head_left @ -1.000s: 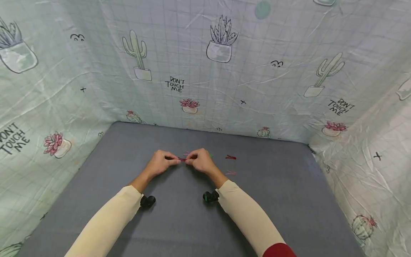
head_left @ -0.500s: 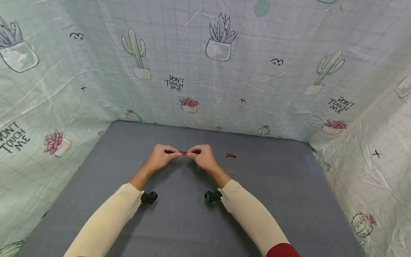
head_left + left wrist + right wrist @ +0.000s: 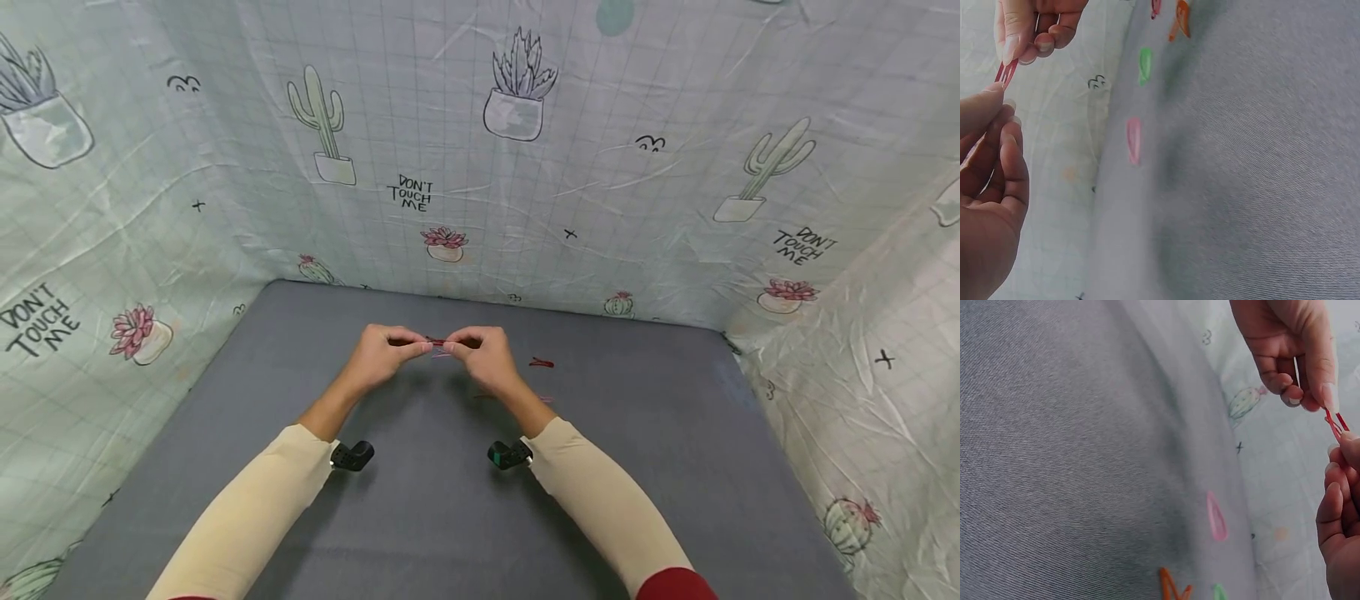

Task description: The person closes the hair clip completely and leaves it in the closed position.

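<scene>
Both hands hold one red snap hair clip [image 3: 437, 342] between them, raised above the table. My left hand [image 3: 381, 354] pinches one end between thumb and fingertips, and my right hand [image 3: 483, 358] pinches the other. Up close in the right wrist view, the red hair clip [image 3: 1335, 423] has its two parts spread apart. Below the hands, a pink hair clip [image 3: 1134, 140] lies on the grey table, with a green hair clip [image 3: 1145, 65] and an orange hair clip [image 3: 1182, 20] near it.
Right of the right hand lie another red hair clip [image 3: 542, 362] and a second pink clip [image 3: 546, 399], partly covered by the forearm. A cactus-print curtain [image 3: 480, 208] encloses the back and sides of the grey table [image 3: 420, 517].
Both hands have risen and moved farther from the body, carrying the red hair clip between them. The orange clip has come into view beside the right wrist.
</scene>
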{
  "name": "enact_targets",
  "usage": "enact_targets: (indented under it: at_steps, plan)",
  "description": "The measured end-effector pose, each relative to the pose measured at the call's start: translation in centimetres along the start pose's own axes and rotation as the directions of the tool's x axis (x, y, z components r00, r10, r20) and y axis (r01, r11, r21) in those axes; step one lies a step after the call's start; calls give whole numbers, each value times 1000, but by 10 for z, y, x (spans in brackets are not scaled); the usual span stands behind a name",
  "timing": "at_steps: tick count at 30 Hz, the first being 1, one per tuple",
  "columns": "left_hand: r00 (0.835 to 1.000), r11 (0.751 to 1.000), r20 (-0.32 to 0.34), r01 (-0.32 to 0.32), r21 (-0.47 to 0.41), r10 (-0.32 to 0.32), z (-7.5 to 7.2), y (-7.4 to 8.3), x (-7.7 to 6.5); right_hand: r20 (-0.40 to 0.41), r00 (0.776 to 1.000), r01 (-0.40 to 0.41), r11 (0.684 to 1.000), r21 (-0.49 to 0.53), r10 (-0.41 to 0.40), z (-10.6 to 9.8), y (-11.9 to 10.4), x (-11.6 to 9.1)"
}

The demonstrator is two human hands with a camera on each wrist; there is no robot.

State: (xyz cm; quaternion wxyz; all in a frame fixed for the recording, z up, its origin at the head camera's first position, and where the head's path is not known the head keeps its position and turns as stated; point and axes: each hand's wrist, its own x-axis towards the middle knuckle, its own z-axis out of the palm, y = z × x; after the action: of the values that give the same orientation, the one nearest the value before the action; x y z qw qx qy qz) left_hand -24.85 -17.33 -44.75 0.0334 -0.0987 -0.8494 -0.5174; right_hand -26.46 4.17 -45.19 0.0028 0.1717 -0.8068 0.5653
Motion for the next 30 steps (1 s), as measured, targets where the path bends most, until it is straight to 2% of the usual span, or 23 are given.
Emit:
enact_targets:
  at_steps: [6, 12, 20, 25, 30]
  plan:
    - [1000, 998, 2, -9, -57, 10, 0, 9, 3, -28, 999, 34, 999, 31, -33, -7, -9, -2]
    - [1000, 997, 9, 6, -72, -5, 1, 14, 1, -31, 999, 38, 999, 38, -37, -11, -10, -4]
    - [1000, 995, 5, -17, -103, 17, 0, 20, 1, -40, 998, 50, 999, 23, -49, -14, -16, -6]
    - [999, 994, -2, -47, -100, 47, -4, 27, 2, -54, 996, 74, 997, 15, -73, -17, -22, -5]
    - [999, 995, -5, -44, -88, 43, -6, 30, 1, -62, 995, 79, 997, 6, -78, -17, -25, -6]
